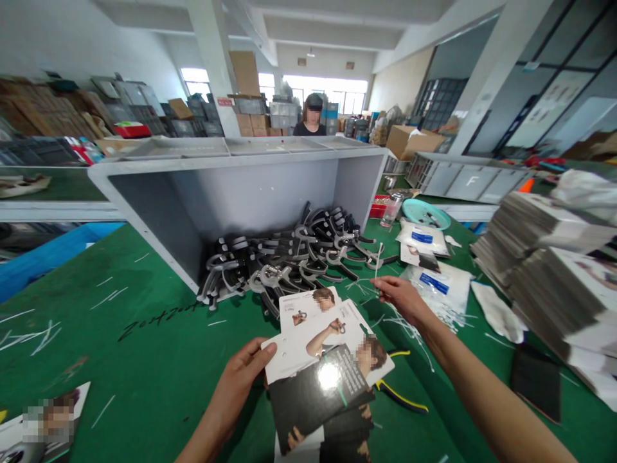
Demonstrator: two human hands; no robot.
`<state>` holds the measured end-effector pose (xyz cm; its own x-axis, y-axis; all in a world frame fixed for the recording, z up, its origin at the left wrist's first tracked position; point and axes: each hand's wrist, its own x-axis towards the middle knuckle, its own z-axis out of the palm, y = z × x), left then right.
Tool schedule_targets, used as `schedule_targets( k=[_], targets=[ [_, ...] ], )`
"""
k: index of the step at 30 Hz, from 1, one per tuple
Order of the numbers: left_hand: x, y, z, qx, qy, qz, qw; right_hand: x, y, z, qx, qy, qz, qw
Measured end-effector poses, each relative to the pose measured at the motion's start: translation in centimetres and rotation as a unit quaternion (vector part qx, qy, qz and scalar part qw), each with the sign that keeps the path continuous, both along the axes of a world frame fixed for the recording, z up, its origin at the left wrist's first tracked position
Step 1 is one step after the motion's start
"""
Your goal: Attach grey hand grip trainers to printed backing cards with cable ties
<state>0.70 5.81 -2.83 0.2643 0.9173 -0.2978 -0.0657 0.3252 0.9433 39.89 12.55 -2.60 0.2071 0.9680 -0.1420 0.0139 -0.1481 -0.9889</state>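
Observation:
My left hand (236,379) grips a printed packaging card (313,392) by its left edge, thumb on top. The card has two small holes near that edge and lies tilted over more cards (344,431) beneath. Between the fingertips of my right hand (402,301) a thin white cable tie (378,260) stands upright. Another printed card (294,310) lies just beyond the held one. Black and grey spring hand grippers (289,260) spill in a heap from a grey crate tipped on its side (263,193). Yellow-and-black handles of a cutting tool (405,402) show from under the cards.
Loose cable ties (409,331) lie beside bags of white ties (441,286) on the right. Tall stacks of cards (554,296) stand at the right edge, with a black wallet-like item (535,382) nearby. A turquoise dish (427,214) sits farther back. Another person (312,119) is behind the crate.

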Motion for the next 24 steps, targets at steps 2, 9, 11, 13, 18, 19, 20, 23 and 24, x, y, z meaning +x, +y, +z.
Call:
schedule_targets(
  k=[2, 9, 11, 13, 18, 19, 20, 23, 24],
  targets=[
    [0.1, 0.0, -0.2, 0.0, -0.01, -0.002, 1.0, -1.4, -0.4, 0.8, 0.009, -0.008, 0.023, 1.0],
    [-0.2, -0.5, -0.1, 0.004, -0.043, 0.041, 0.998, -4.3, -1.3, 2.5, 0.05, -0.035, 0.038, 0.997],
    [-0.8, -0.6, 0.6, 0.005, -0.04, 0.044, 0.998, -4.6, -1.1, 3.7, 0.065, -0.03, 0.026, 0.997],
    [-1.7, -0.4, 1.5, 0.013, -0.028, 0.044, 0.999, -5.4, -0.8, 5.6, 0.085, -0.013, 0.012, 0.996],
    [-3.5, 0.6, 2.7, 0.036, -0.03, 0.044, 0.998, -12.1, -0.6, 9.8, 0.113, 0.043, 0.156, 0.98],
    [-3.6, 0.7, 2.5, 0.033, -0.04, 0.044, 0.998, -13.9, -0.9, 10.0, 0.104, 0.019, 0.218, 0.97],
    [-3.6, 0.7, 2.2, 0.028, -0.051, 0.045, 0.997, -15.8, -1.3, 9.9, 0.092, -0.021, 0.277, 0.956],
    [-3.5, 0.4, 0.8, 0.024, -0.077, 0.066, 0.995, -19.9, -2.2, 8.2, 0.095, -0.144, 0.363, 0.916],
    [-3.5, 0.2, 0.3, 0.027, -0.082, 0.075, 0.993, -20.6, -2.3, 7.4, 0.109, -0.173, 0.368, 0.907]
  ],
)
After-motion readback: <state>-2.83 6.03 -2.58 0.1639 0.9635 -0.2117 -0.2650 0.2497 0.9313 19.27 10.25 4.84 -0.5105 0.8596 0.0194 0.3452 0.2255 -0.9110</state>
